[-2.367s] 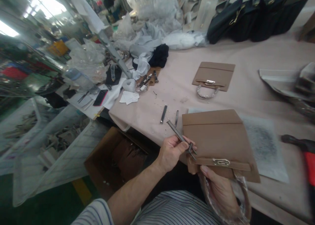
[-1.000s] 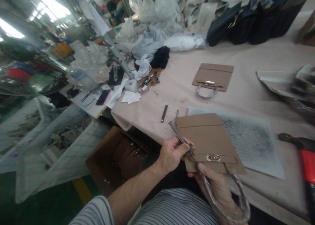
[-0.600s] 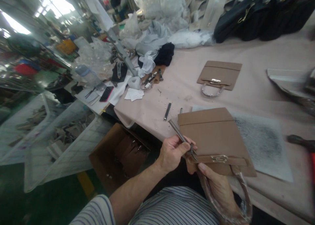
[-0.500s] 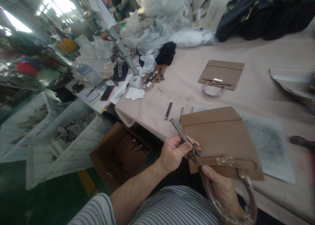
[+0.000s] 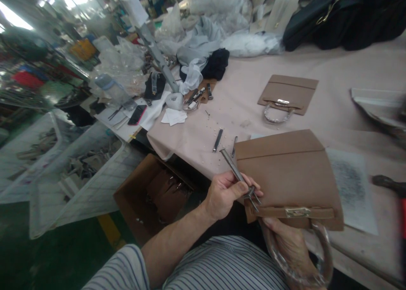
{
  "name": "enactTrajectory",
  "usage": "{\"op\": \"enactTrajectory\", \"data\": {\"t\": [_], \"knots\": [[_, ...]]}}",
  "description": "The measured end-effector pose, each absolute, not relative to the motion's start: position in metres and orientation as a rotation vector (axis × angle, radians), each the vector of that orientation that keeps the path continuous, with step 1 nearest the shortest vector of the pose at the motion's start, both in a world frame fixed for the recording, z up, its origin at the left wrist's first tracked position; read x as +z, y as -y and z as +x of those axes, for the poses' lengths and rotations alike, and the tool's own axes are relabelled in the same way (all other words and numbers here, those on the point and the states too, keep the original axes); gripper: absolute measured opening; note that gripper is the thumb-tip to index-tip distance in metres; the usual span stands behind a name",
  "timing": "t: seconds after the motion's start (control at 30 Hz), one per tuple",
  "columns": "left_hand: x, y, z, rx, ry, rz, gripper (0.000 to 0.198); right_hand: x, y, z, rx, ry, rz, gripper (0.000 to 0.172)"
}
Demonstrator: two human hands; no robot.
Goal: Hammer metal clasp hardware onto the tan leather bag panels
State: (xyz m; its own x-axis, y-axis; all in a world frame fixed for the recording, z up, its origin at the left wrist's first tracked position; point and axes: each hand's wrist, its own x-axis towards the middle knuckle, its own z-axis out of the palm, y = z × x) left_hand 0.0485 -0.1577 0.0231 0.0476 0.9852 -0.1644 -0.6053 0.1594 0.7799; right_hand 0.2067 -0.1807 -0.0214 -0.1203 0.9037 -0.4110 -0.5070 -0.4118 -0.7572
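Observation:
My left hand [image 5: 223, 194] is closed around a slim steel tool [image 5: 233, 166], with a long shaft pointing up and left and forked prongs pointing down. Those prongs lie close to the left end of a strap on a brown leather bag panel [image 5: 285, 167]. My right hand [image 5: 290, 243] grips the panel's lower edge, thumb on top and fingers hidden beneath. A gold-coloured metal clasp [image 5: 298, 213] sits on the strap. The panel's plastic-wrapped handle [image 5: 326, 252] loops around my right wrist.
A similar brown panel [image 5: 287, 93] lies farther back on the table. Two dark metal strips [image 5: 218, 140] and small bits lie left of my panel. A dark-handled tool [image 5: 385, 180] is at right, black bags [image 5: 349, 21] behind. Below left stands an open cardboard box [image 5: 133, 192].
The panel has tilted up slightly and shifted a little to the right, and its clasp shows more clearly. My left hand keeps its hold on the steel tool.

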Motion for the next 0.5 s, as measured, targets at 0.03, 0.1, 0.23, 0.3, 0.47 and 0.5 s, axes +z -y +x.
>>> {"op": "enactTrajectory", "data": {"t": [0.03, 0.1, 0.23, 0.3, 0.47, 0.5], "knots": [[0.023, 0.159, 0.049, 1.34, -0.808, 0.61, 0.042, -0.023, 0.181, 0.207, 1.737, 0.554, -1.071, 0.064], [0.025, 0.16, 0.048, 1.351, -0.813, 0.635, 0.04, -0.027, 0.181, 0.209, 1.742, 0.574, -1.068, 0.063], [0.028, 0.161, 0.046, 1.335, -0.817, 0.681, 0.039, -0.035, 0.183, 0.211, 1.743, 0.533, -1.102, 0.067], [0.029, 0.161, 0.045, 1.33, -0.823, 0.705, 0.039, -0.039, 0.183, 0.212, 1.724, 0.532, -1.107, 0.068], [0.027, 0.16, 0.046, 1.349, -0.83, 0.782, 0.034, -0.046, 0.183, 0.215, 1.673, 0.655, -1.104, 0.064], [0.026, 0.16, 0.046, 1.349, -0.837, 0.799, 0.033, -0.046, 0.183, 0.215, 1.677, 0.676, -1.101, 0.061]]}}
